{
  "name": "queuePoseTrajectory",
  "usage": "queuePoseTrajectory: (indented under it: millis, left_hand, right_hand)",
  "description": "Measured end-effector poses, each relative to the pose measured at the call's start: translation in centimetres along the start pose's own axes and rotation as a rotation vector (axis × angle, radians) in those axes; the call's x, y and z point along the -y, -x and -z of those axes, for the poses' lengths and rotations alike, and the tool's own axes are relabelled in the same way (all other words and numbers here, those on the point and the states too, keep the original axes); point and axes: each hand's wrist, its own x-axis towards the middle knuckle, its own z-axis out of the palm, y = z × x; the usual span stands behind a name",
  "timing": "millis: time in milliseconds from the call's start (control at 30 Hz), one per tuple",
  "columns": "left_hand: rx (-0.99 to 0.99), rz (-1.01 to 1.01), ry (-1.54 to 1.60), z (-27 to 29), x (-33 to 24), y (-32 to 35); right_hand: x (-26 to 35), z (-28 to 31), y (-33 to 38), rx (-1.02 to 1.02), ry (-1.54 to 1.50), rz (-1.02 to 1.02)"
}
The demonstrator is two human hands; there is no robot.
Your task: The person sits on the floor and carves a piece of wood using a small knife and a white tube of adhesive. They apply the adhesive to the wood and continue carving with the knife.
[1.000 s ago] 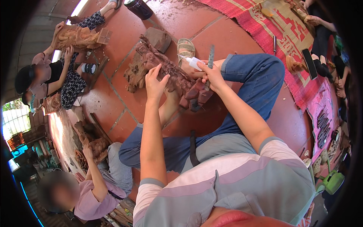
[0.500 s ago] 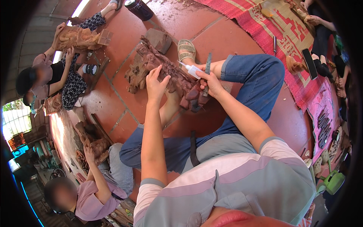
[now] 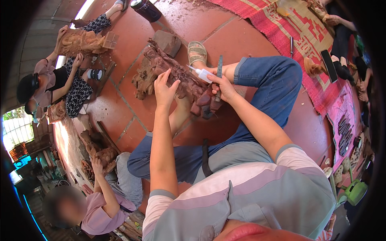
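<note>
A dark reddish-brown carved wood piece lies slanted in front of me, its near end by my legs. Beside its left edge is my left hand, thumb and fingers apart, seeming to rest against the wood. My right hand grips a small white squeeze bottle with a thin nozzle aimed left over the carving. A narrow grey strip also sticks up from that hand; its material is unclear. My fingers hide part of both.
A wood block and a rough brown wood piece lie beyond the carving. People at the left handle other carvings. At right lie a red woven mat, a phone and a pink cloth with several tools.
The bottle and the grey strip have shifted slightly in my right hand, the strip standing straighter. My left hand is almost still. A person at upper left has moved a hand a little.
</note>
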Motion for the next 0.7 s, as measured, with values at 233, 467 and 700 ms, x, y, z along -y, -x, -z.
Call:
queuePoseTrajectory:
  millis: [233,467,700]
  left_hand:
    - [0.004,-0.004,-0.017,-0.08,0.13,-0.10]
    - [0.015,0.022,-0.007,0.06,-0.06,0.01]
    - [0.018,0.031,-0.005,0.09,-0.26,-0.03]
  right_hand:
    - [-0.16,0.19,-0.18,0.002,0.002,0.005]
    - [0.05,-0.04,-0.03,0.000,0.016,0.008]
    - [-0.01,0.07,-0.09,0.005,0.013,0.003]
